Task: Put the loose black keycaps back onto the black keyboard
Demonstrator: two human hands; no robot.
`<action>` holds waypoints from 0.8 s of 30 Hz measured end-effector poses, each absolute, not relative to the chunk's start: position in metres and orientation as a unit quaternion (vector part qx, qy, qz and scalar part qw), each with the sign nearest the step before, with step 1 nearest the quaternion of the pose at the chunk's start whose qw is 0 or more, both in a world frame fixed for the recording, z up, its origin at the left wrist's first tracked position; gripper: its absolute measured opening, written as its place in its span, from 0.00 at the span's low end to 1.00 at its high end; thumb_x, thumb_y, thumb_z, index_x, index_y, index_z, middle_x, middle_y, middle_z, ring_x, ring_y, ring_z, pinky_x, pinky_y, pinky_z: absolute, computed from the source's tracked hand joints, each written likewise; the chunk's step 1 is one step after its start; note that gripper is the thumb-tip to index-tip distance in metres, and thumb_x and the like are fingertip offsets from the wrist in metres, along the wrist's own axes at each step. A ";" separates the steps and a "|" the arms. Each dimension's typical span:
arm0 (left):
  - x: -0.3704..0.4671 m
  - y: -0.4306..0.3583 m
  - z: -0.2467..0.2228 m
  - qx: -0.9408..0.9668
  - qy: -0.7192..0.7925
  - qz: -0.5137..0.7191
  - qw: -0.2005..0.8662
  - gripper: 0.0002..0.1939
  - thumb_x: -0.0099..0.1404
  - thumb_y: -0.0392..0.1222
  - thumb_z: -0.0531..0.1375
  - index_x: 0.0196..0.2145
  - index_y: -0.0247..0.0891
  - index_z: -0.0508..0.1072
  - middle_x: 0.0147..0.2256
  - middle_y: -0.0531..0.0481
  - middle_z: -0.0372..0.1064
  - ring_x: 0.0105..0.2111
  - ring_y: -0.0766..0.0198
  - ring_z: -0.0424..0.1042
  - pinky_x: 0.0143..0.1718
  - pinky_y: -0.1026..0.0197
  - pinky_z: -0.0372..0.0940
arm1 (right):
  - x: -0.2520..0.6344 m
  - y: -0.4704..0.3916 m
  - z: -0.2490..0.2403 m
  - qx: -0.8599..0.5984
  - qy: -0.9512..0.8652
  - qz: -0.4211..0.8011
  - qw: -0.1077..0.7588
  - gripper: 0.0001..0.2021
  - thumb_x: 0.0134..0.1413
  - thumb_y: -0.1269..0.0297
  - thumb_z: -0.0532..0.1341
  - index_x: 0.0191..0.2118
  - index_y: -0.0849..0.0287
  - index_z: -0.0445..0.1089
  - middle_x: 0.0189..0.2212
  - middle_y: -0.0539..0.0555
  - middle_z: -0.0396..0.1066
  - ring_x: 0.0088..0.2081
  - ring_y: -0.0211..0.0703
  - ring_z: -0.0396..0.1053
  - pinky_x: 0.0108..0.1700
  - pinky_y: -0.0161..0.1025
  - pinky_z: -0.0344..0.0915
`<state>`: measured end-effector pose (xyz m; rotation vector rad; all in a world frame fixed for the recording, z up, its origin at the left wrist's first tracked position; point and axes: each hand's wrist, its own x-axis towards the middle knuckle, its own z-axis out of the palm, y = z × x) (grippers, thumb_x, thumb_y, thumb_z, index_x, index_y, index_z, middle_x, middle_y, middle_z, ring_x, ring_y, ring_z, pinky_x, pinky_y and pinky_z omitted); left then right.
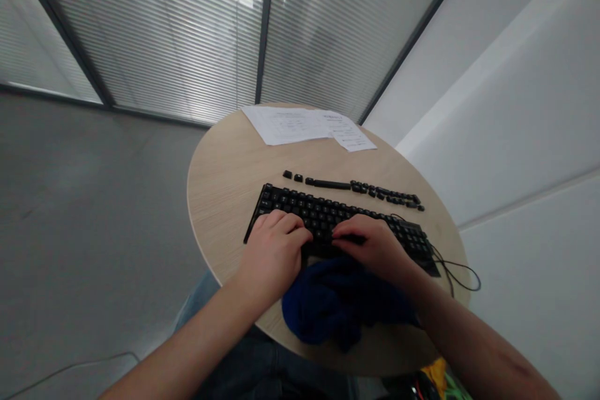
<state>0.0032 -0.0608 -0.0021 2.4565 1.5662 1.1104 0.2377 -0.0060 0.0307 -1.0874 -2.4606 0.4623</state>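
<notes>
A black keyboard [323, 209] lies on the round wooden table [220, 169], slightly slanted. My left hand [277, 244] rests on its left part, the fingers bent over the keys. Over the middle of the keyboard is my right hand [370, 240], thumb and fingers pinched at the lower key rows; whatever is between them is too dark to make out. Beyond the keyboard runs a row of loose black keycaps, among them a long bar [332, 184]. A crumpled blue cloth [323, 309] lies at the near side, partly under my right forearm.
Printed sheets of paper [290, 125] lie at the table's far edge. A black cable [462, 265] loops over the right edge. Glass panels with blinds stand behind the table, a white wall at the right. Colourful items [435, 378] show below the near edge.
</notes>
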 end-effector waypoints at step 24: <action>0.006 -0.068 0.003 0.786 0.508 0.352 0.036 0.15 0.66 0.28 0.55 0.39 0.41 0.79 0.42 0.47 0.75 0.44 0.53 0.68 0.47 0.46 0.63 | 0.230 -0.010 0.004 -0.319 -0.894 0.047 0.312 0.04 0.61 0.68 0.66 0.39 0.56 0.80 0.39 0.51 0.79 0.40 0.39 0.75 0.46 0.37 0.71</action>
